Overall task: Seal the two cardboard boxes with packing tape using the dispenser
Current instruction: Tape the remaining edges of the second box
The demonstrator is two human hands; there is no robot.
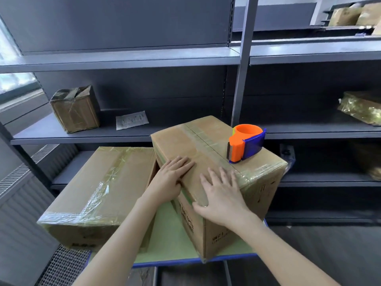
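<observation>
Brown cardboard box, the taller one (228, 232), stands at the green tabletop's (165, 234) front right corner. I see my left hand (175, 176) and right hand (222, 195) lying flat on its taped lid, fingers straight, gripping nothing. The orange-and-blue plastic tape dispenser (243, 145) sits by the lid's far right edge. The lower taped cardboard box (99, 182) lies at the tabletop's left edge.

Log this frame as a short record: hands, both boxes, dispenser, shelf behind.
left hand: flat on the right box, near its left edge
right hand: flat on the same box, by its near edge
right box: tape runs along the top seam
left box: taped over, untouched
tape dispenser: rests on the right box, unheld
shelf: small taped box
</observation>
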